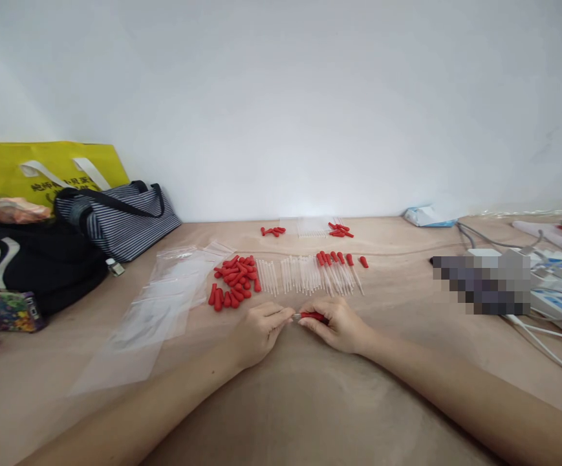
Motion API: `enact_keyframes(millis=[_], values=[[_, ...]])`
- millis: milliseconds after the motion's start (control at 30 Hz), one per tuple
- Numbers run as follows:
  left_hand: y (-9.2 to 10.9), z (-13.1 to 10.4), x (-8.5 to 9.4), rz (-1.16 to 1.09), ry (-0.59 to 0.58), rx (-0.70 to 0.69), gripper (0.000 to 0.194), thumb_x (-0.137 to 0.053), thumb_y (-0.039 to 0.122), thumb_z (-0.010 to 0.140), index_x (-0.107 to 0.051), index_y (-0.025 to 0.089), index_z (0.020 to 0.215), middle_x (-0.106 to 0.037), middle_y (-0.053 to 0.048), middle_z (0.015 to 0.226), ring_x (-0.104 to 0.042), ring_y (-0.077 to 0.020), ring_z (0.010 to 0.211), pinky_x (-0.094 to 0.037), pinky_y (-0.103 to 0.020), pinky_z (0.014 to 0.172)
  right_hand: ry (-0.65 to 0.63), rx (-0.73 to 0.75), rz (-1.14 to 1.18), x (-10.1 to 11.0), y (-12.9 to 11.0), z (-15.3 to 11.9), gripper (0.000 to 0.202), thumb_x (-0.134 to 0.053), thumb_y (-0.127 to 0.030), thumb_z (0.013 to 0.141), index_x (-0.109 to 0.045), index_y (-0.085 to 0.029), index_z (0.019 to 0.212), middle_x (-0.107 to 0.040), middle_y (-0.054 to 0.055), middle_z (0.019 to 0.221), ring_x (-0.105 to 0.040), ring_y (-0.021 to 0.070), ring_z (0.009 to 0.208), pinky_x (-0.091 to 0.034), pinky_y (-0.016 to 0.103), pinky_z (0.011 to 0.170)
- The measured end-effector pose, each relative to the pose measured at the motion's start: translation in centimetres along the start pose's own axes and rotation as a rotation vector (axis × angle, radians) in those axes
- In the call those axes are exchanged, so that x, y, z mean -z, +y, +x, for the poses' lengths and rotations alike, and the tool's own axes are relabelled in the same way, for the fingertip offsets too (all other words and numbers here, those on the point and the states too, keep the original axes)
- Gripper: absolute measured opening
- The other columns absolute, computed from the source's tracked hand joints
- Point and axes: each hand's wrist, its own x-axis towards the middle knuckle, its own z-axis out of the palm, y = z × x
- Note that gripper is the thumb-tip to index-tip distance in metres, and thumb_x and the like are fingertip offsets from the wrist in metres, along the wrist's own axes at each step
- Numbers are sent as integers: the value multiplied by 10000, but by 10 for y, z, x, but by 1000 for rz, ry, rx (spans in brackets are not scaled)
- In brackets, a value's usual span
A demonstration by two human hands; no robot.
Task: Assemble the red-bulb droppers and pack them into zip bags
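My left hand (260, 331) is closed in a pinch on a thin clear dropper tube (297, 316), mostly hidden by the fingers. Facing it, my right hand (336, 327) grips a red rubber dropper bulb (315, 316). Bulb and tube meet between the fingertips; how far one sits in the other I cannot tell. Just beyond my left hand lies a pile of loose red bulbs (235, 278). To its right, clear tubes (301, 275) lie side by side in a row. Several tubes at the row's right end carry red bulbs (341, 257).
Clear zip bags (164, 304) lie flat on the left. Near the wall are more bulbed droppers (340, 230) and a few red bulbs (273, 231). A striped bag (125, 223), a small bottle (114, 266) and a black bag (67, 272) stand left; cables (547, 349) and power strips lie right.
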Motion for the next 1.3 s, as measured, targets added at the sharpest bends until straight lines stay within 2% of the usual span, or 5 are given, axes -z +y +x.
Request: enact_keyframes(millis=[533, 767, 933, 1133, 1300], values=[[4, -2, -2, 83, -36, -2, 215, -365, 146, 856, -571, 125, 913, -627, -57, 739, -573, -147, 677, -468, -251, 611, -78, 45, -59, -3, -1, 3, 196, -398, -245, 838, -571, -155, 861, -586, 61, 740, -532, 144, 677, -410, 246, 607], [2, 1, 4, 72, 30, 81, 200, -408, 202, 851, -573, 140, 946, -640, -64, 812, -584, -151, 736, -474, -269, 664, 5, -97, 144, 5, 3, 4, 142, -507, -292, 784, -593, -179, 797, -615, 37, 747, -542, 126, 676, -423, 255, 639], [0, 3, 7, 50, 41, 113, 206, -415, 231, 848, -600, 140, 851, -612, -43, 692, -560, -134, 628, -441, -235, 576, 107, -433, 655, 4, 5, 5, 251, -657, -379, 637, -565, -177, 753, -576, -11, 660, -506, 91, 573, -418, 229, 554], [7, 4, 11, -65, -15, 149, 224, -389, 245, 852, -583, 151, 912, -583, -13, 643, -522, -106, 548, -406, -197, 515, 238, -511, 1057, -8, -8, 11, 283, -700, -381, 583, -556, -185, 728, -574, -14, 679, -521, 89, 595, -440, 243, 622], [8, 2, 14, -156, -83, 236, 280, -431, 245, 821, -492, 141, 1074, -586, -30, 753, -534, -104, 596, -438, -199, 542, 396, -538, 941, 32, 16, 27, 190, -653, -311, 642, -552, -169, 718, -555, -12, 653, -483, 68, 525, -412, 206, 529]])
